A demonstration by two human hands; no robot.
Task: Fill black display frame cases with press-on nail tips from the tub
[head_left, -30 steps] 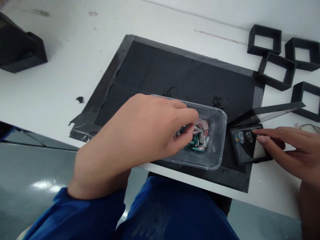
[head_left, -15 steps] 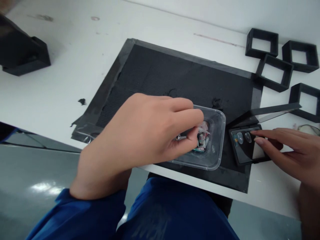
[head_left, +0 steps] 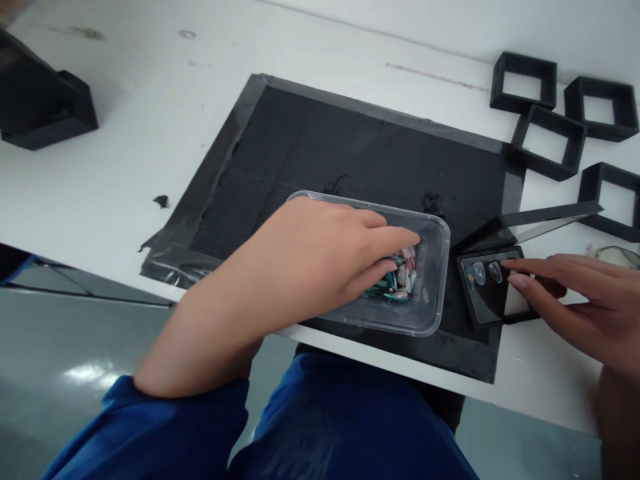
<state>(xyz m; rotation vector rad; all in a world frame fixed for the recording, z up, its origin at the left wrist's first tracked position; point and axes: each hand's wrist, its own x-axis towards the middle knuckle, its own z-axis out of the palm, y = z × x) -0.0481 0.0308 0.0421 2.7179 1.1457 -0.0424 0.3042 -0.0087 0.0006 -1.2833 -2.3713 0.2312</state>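
My left hand is over a clear plastic tub, its index finger stretched out and its thumb apart. Nothing shows between those two fingers; the other fingers are partly hidden. Small glossy green, pink and silvery pieces, which look like false nails, lie in a pile in the tub, partly under my hand. At the right, my right hand has thumb and index tips close together over a small black case with its lid raised. Two clear oval nail tips lie in the case. Whatever the right fingertips grip is too small to see.
A black ribbed mat lies under the tub on the white table. Several black square frames stand at the back right. A black stand is at the far left. A black scrap lies beside the mat.
My left thumb and index finger have parted, and the index finger now reaches further right over the tub. More of the pile shows. My right hand keeps its place.
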